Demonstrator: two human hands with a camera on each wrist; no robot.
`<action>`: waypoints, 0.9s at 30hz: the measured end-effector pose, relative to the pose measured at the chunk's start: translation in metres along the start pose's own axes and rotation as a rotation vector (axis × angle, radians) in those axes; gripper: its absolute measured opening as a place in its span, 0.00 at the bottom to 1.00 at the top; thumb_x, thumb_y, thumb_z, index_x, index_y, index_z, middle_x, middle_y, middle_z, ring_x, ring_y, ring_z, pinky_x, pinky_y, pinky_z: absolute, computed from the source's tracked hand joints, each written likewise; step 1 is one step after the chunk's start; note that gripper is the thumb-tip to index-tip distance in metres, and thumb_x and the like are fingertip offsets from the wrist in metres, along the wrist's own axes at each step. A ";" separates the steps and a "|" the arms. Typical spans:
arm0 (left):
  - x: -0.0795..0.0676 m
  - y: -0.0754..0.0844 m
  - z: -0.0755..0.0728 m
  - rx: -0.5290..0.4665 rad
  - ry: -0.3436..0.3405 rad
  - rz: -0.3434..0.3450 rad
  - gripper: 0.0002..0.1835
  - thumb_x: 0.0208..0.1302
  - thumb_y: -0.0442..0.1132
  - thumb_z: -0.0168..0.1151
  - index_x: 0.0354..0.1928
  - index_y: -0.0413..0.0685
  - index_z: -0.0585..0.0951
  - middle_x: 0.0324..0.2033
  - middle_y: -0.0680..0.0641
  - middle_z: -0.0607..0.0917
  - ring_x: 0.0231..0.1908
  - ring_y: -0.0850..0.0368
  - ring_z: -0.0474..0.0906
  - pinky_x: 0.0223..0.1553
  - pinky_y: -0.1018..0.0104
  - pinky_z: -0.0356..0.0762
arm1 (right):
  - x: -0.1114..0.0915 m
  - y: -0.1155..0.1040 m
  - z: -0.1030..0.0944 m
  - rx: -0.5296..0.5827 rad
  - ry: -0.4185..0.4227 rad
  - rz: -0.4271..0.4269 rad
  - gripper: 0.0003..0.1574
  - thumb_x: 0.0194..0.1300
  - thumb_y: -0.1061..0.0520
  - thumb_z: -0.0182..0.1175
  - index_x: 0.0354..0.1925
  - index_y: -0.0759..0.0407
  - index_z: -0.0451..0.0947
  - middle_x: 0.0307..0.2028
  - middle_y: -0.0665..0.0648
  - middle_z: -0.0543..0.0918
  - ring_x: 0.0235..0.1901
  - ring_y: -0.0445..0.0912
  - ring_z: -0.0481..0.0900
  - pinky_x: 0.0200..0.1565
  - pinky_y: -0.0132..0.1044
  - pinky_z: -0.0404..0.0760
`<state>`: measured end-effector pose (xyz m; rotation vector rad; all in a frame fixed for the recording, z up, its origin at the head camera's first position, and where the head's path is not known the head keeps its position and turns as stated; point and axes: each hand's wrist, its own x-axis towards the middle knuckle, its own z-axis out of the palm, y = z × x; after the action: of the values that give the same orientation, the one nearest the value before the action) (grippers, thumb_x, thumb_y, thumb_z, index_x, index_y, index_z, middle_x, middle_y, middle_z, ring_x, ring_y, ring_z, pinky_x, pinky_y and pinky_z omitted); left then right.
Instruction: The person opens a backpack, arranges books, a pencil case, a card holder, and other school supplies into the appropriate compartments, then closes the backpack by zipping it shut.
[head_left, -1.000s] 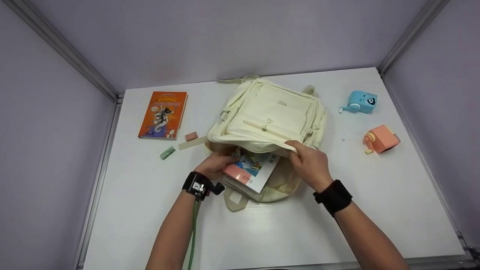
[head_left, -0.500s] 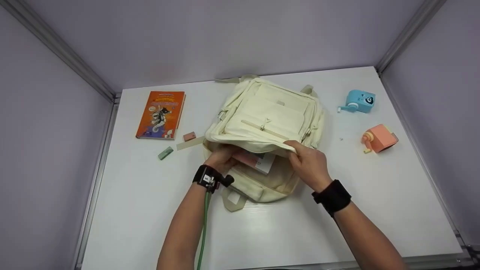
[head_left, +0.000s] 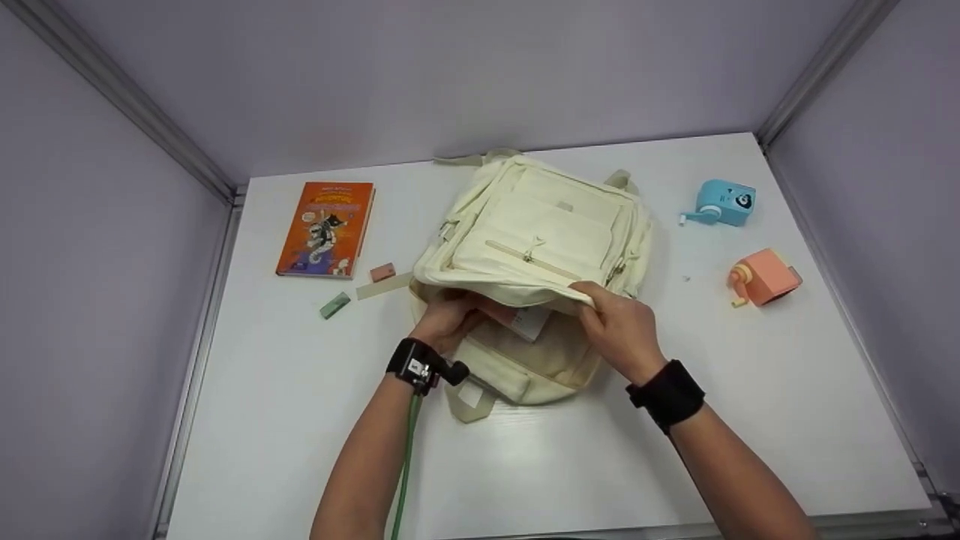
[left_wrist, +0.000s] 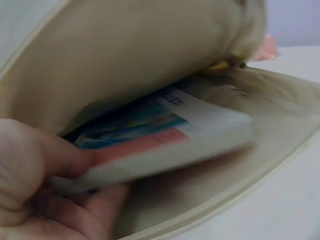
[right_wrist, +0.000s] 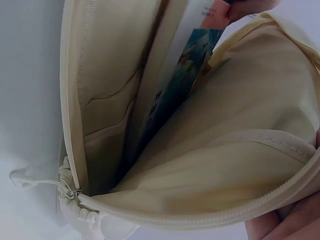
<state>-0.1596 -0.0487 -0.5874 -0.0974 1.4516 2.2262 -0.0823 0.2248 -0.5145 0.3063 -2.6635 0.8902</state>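
A cream backpack [head_left: 555, 217] lies on the table with its main opening towards me. My left hand [head_left: 442, 319] reaches inside and pinches a thick book [left_wrist: 200, 127] by its near edge, thumb on the cover and fingers beneath. The book has a white, blue and salmon-pink cover; in the head view most of it is hidden under the flap. My right hand [head_left: 619, 326] grips the zippered edge of the flap and holds it raised. In the right wrist view the book [right_wrist: 185, 60] slants down into the bag beside an inner pocket.
An orange book [head_left: 326, 229] lies at the back left, near a pink eraser [head_left: 382, 272] and a green eraser [head_left: 335, 305]. At the right stand a blue crank pencil sharpener [head_left: 724, 202] and a coral one [head_left: 765, 277]. Walls border the table's back and sides.
My left hand has moved the book deeper into the backpack, so less of its cover shows. The right hand has kept its grip on the flap, almost still.
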 end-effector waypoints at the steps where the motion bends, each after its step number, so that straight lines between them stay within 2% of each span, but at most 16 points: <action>1: 0.001 -0.001 0.002 0.011 0.015 0.022 0.19 0.72 0.25 0.58 0.63 0.41 0.76 0.52 0.44 0.80 0.47 0.52 0.82 0.52 0.55 0.78 | 0.000 0.000 0.000 -0.001 0.002 0.000 0.14 0.70 0.59 0.62 0.51 0.48 0.87 0.30 0.53 0.89 0.24 0.50 0.82 0.27 0.51 0.77; 5: 0.007 -0.006 0.008 0.021 0.092 0.081 0.22 0.71 0.28 0.62 0.64 0.44 0.76 0.51 0.44 0.81 0.46 0.52 0.82 0.52 0.53 0.79 | 0.000 0.000 0.000 0.000 0.004 0.002 0.14 0.69 0.58 0.63 0.51 0.48 0.87 0.32 0.54 0.89 0.25 0.51 0.83 0.27 0.53 0.78; 8: 0.009 -0.009 0.012 0.078 0.161 0.113 0.24 0.70 0.31 0.65 0.65 0.46 0.75 0.54 0.44 0.80 0.51 0.52 0.80 0.56 0.55 0.77 | -0.001 0.001 0.000 0.003 0.003 -0.004 0.14 0.69 0.58 0.64 0.51 0.49 0.87 0.33 0.54 0.90 0.24 0.51 0.82 0.27 0.52 0.78; 10: 0.010 -0.010 0.015 0.182 0.208 0.144 0.27 0.70 0.33 0.66 0.69 0.46 0.73 0.59 0.46 0.78 0.58 0.55 0.75 0.62 0.59 0.71 | -0.001 0.001 0.001 0.006 0.002 -0.014 0.14 0.70 0.58 0.63 0.52 0.49 0.87 0.31 0.54 0.89 0.23 0.50 0.81 0.27 0.51 0.77; 13: 0.009 -0.009 0.018 0.428 0.272 0.170 0.30 0.69 0.37 0.65 0.71 0.45 0.71 0.65 0.48 0.75 0.65 0.57 0.69 0.68 0.63 0.62 | -0.001 0.001 0.001 0.003 0.002 -0.024 0.14 0.71 0.59 0.62 0.52 0.49 0.86 0.31 0.54 0.89 0.22 0.49 0.79 0.26 0.50 0.76; 15: 0.008 -0.007 0.019 0.574 0.291 0.189 0.31 0.71 0.38 0.63 0.73 0.45 0.69 0.68 0.48 0.73 0.68 0.57 0.65 0.71 0.64 0.57 | -0.001 0.001 0.001 0.003 -0.001 -0.025 0.14 0.72 0.59 0.61 0.53 0.49 0.86 0.31 0.54 0.89 0.21 0.48 0.78 0.26 0.50 0.76; 17: 0.004 -0.005 0.019 0.679 0.286 0.196 0.27 0.74 0.38 0.60 0.72 0.43 0.70 0.67 0.46 0.74 0.68 0.56 0.66 0.71 0.63 0.58 | -0.001 0.002 0.001 0.001 -0.002 -0.023 0.14 0.72 0.59 0.62 0.52 0.49 0.86 0.32 0.54 0.89 0.21 0.48 0.78 0.26 0.50 0.76; 20: -0.002 -0.002 0.018 0.780 0.247 0.204 0.25 0.77 0.39 0.55 0.72 0.43 0.70 0.67 0.45 0.74 0.69 0.55 0.66 0.70 0.62 0.60 | -0.001 0.002 0.001 0.002 -0.006 -0.019 0.14 0.71 0.58 0.62 0.52 0.48 0.86 0.33 0.54 0.90 0.22 0.48 0.79 0.26 0.50 0.77; 27: -0.021 0.007 0.010 0.872 0.140 0.176 0.24 0.76 0.38 0.52 0.70 0.39 0.72 0.67 0.40 0.75 0.65 0.50 0.70 0.67 0.55 0.66 | -0.001 0.002 0.002 0.008 -0.012 -0.005 0.14 0.70 0.58 0.63 0.51 0.48 0.87 0.33 0.53 0.89 0.24 0.49 0.81 0.27 0.51 0.77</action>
<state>-0.1421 -0.0491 -0.5706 0.1703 2.4446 1.5337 -0.0819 0.2251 -0.5173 0.3216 -2.6690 0.9009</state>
